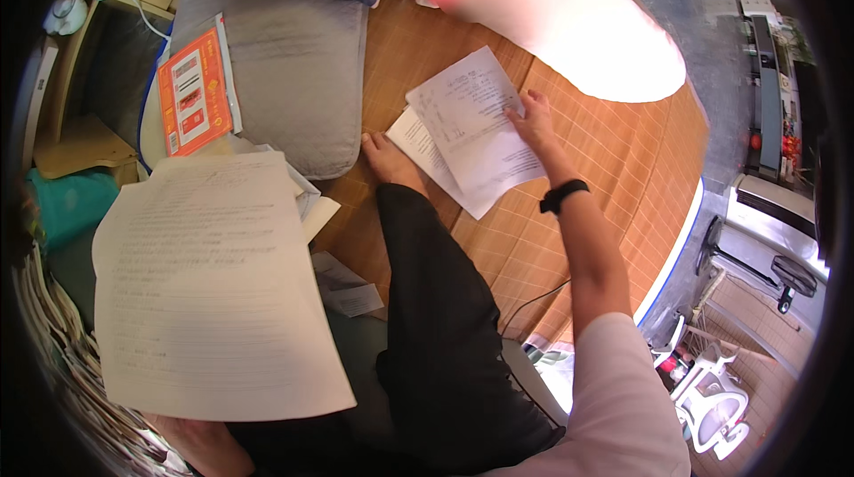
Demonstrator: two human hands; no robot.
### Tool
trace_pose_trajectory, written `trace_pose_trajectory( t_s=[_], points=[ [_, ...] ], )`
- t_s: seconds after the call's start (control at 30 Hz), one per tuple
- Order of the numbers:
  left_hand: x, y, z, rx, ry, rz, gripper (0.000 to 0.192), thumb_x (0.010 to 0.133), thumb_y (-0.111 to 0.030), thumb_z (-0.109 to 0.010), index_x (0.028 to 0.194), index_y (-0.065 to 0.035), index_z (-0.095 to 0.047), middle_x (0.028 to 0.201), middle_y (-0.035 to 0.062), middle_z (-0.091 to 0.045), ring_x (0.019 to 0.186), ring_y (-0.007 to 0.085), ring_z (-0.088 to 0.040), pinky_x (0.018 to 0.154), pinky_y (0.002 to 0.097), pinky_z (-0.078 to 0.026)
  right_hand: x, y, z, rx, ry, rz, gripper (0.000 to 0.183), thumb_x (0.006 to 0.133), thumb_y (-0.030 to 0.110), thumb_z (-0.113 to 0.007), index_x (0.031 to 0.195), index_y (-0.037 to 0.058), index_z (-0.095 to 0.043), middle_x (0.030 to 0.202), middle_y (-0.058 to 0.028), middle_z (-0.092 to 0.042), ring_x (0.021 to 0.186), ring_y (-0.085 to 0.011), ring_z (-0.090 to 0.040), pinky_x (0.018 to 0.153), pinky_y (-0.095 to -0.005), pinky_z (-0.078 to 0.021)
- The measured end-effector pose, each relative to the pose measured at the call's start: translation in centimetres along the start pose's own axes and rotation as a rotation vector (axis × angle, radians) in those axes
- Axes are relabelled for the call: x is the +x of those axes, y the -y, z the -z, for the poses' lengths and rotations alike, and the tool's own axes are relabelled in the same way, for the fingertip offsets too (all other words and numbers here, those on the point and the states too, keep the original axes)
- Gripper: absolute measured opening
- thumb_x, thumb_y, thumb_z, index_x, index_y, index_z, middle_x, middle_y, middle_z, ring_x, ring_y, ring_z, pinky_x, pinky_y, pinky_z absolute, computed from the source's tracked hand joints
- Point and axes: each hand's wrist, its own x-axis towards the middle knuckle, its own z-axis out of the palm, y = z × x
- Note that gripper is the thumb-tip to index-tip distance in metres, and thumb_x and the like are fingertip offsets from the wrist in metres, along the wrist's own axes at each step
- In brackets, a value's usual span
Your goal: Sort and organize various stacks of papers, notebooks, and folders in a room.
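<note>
My right hand (534,120), a black band on its wrist, is at the right edge of a printed sheet (477,117), its thumb on the paper. Under that sheet, another printed sheet (420,147) shows at the left, on a brown woven mat (600,163). A large printed sheet (207,290) with ruled lines hangs close before me at the left, its lower edge over my left hand (200,440). That sheet hides the left fingers, so their grip is not visible.
My bare foot (390,157) rests on the mat beside a grey cushion (287,63). An orange printed envelope (197,90) lies at the cushion's left. Loose papers (347,290) lie by my leg. A pale plush toy (567,23) lies beyond. Stacked papers (60,357) line the left edge.
</note>
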Motion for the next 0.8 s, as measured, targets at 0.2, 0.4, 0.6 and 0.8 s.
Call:
trace_pose_trajectory(
  t_s=[0.2, 0.4, 0.6, 0.8],
  points=[
    [0.7, -3.0, 2.8, -0.009, -0.049, -0.098, 0.037, 0.092, -0.021, -0.049, 0.117, 0.0052, -0.053, 0.110, 0.0167, -0.060, 0.097, 0.0260, -0.060, 0.077, 0.0364, -0.054, -2.3, 3.6, -2.5, -0.122, 0.010, -0.306, 0.063, 0.054, 0.033, -0.086, 0.097, -0.0029, -0.057, 0.119, -0.0243, -0.051, 0.110, -0.0372, -0.051, 0.087, -0.0406, -0.0463],
    [1.0, -1.7, 0.3, 0.061, 0.103, -0.051, 0.032, 0.093, -0.018, -0.046, 0.115, 0.0043, -0.054, 0.105, 0.0144, -0.062, 0.094, 0.0233, -0.061, 0.078, 0.0355, -0.053, -4.5, 3.0, -0.4, 0.288, 0.352, -0.425, 0.042, 0.062, 0.020, -0.076, 0.097, -0.0014, -0.066, 0.098, -0.0187, -0.066, 0.090, -0.0312, -0.064, 0.077, -0.0393, -0.0508],
    [1.6, -1.4, -1.2, -0.316, 0.089, 0.123, 0.034, 0.092, -0.019, -0.042, 0.111, 0.0050, -0.055, 0.103, 0.0143, -0.064, 0.088, 0.0247, -0.064, 0.074, 0.0354, -0.054, -5.5, 0.7, -0.6, 0.779, 0.279, -0.485, 0.036, 0.066, 0.000, -0.067, 0.102, -0.0034, -0.064, 0.093, -0.0147, -0.066, 0.080, -0.0267, -0.064, 0.073, -0.0361, -0.0515],
    [2.2, 0.6, -1.9, -0.592, 0.425, 0.185, 0.038, 0.093, -0.020, -0.039, 0.122, 0.0008, -0.051, 0.113, 0.0121, -0.061, 0.103, 0.0250, -0.059, 0.089, 0.0363, -0.047, -5.4, 3.7, 4.0, 0.813, 0.333, -0.561, 0.037, 0.070, 0.000, -0.066, 0.105, -0.0104, -0.058, 0.099, -0.0157, -0.064, 0.086, -0.0266, -0.062, 0.075, -0.0334, -0.0505]
  ],
)
